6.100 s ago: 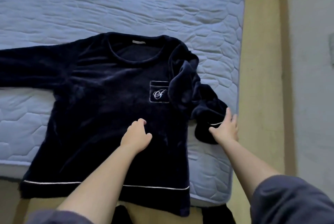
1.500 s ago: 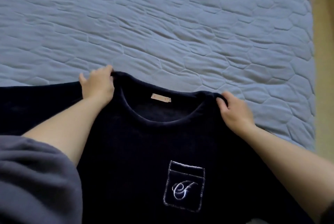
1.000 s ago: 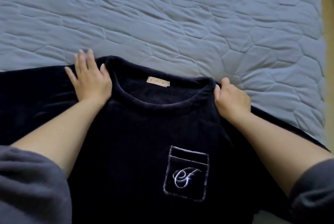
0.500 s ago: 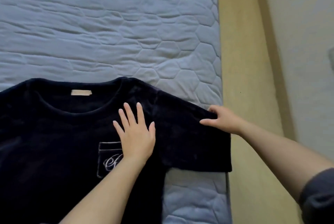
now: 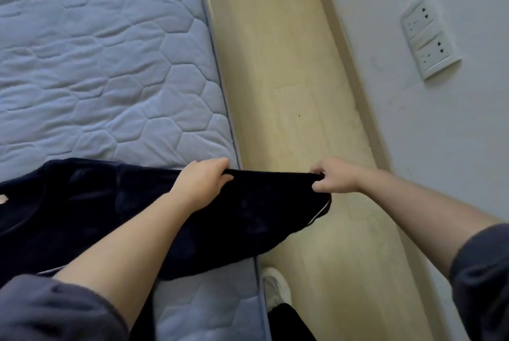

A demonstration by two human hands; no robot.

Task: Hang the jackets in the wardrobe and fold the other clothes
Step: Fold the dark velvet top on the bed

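At the lower left of the frame, the dark blue top is lying on the bed, and its sleeve is sticking out past the bed's right edge, over the wooden floor. The left grip is curling its fingers over the sleeve's top edge, right where the bed ends. The right grip is pinching the cuff end, out over the floor, and the sleeve is stretching between the two. At the bottom, a white shoe is standing on the floor beside the bed. At the upper right, a white socket plate is sitting on the wall.
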